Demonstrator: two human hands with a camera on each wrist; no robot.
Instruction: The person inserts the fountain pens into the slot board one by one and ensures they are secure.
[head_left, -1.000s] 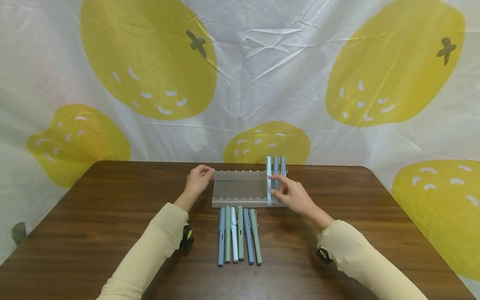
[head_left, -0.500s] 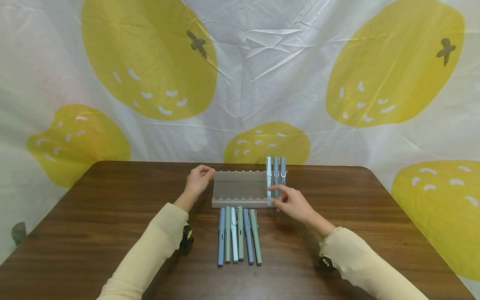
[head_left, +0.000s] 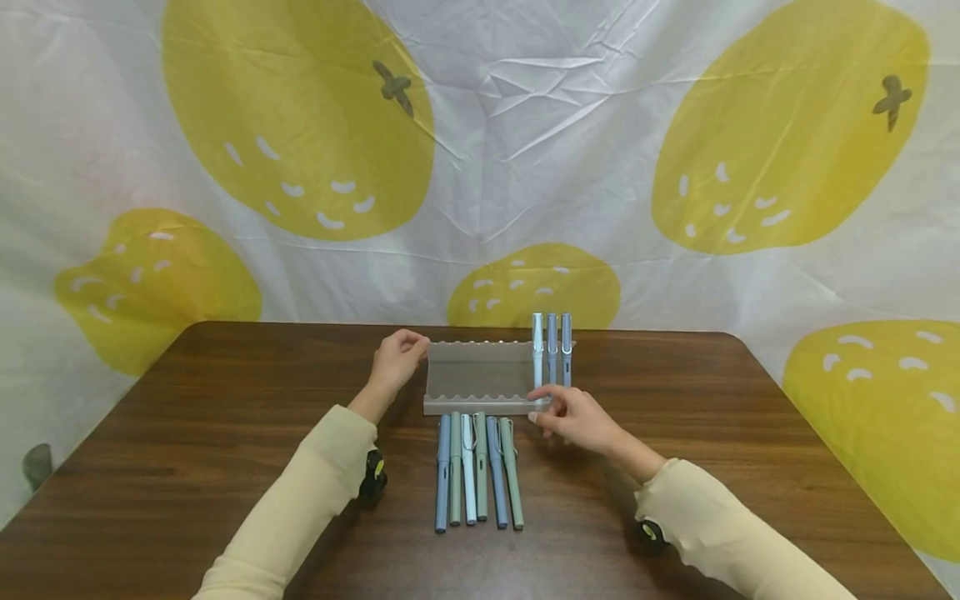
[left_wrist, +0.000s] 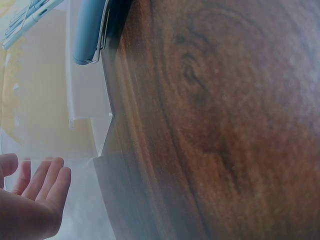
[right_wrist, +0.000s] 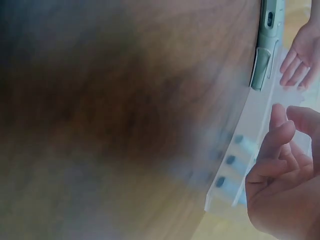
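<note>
A clear pen rack [head_left: 480,375] with notched edges stands at the back of the table. Three capped pens lean in its right end: a pale blue pen [head_left: 537,342] and two darker blue pens [head_left: 558,342]. My left hand [head_left: 396,364] touches the rack's left end, its fingertips lined up along that edge in the left wrist view. My right hand [head_left: 577,418] hovers at the rack's front edge, just below the pale blue pen, thumb and forefinger apart with nothing between them. The right wrist view shows the three pens' lower ends [right_wrist: 231,160] beside the right hand [right_wrist: 282,185].
Several blue and green capped pens [head_left: 468,475] lie side by side before the rack, clips towards it. The brown wooden table [head_left: 262,375] reaches back to a white cloth [head_left: 487,183] printed with yellow fruit.
My right hand has slid down the pale blue pen, come away from it and moved towards me to the rack's front edge. The pen stays in the rack; my left hand has not moved.
</note>
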